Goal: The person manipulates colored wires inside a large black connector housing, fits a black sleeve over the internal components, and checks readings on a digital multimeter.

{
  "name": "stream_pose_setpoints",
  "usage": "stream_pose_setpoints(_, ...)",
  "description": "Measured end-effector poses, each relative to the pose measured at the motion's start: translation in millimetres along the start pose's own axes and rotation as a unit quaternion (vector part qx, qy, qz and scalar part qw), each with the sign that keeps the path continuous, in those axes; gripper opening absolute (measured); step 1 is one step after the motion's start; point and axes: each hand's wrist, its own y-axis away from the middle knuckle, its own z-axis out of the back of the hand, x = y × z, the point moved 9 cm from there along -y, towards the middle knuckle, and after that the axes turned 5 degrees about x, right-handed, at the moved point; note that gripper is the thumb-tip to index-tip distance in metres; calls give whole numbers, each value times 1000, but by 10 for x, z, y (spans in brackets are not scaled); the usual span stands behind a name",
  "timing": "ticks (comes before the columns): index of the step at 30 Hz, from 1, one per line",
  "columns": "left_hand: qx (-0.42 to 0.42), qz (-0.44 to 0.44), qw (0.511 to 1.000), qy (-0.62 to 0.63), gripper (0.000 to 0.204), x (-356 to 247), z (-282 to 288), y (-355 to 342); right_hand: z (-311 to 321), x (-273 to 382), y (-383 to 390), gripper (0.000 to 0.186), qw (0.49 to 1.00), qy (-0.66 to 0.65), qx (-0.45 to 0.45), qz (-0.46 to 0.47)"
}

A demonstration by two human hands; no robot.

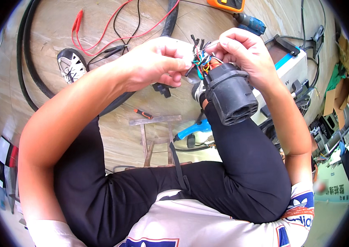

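A black round connector housing point(233, 99) with several holes in its face rests against my right knee, tilted toward me. From its far end spreads a bundle of thin coloured wires point(202, 61), some with black-sleeved ends. My left hand point(162, 59) is closed in a pinch at the left side of the bundle, thumb and forefinger on wires there. On the other side, my right hand point(240, 49) pinches a thin wire between thumb and forefinger, just above the housing. My fingers partly hide the wire ends.
Red test leads point(112, 43) and a thick black cable point(170, 18) lie on the floor. Beyond are an orange meter point(226, 4) and a blue power drill point(252, 24). A screwdriver point(143, 113), wooden stool point(156, 120) and blue tool point(195, 129) are below. A white case point(294, 68) stands right.
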Motion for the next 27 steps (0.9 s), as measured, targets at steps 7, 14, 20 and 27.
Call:
stream_pose_setpoints(7, 88, -32, 994, 47, 19, 62, 6, -67, 1, 81, 32, 21, 996, 88, 10, 10)
stream_pose_setpoints(14, 140, -19, 990, -26, 13, -13, 30, -106, 7, 4, 78, 22, 995, 93, 12, 23)
stream_pose_setpoints(20, 127, -40, 988, -80, 10, -82, 10, -118, -20, 104, 68, 20, 989, 126, 36, 71)
stream_pose_setpoints(27, 123, -57, 988, -72, 11, -103, 45, -117, -33, 178, 12, 20, 980, 166, 58, 91)
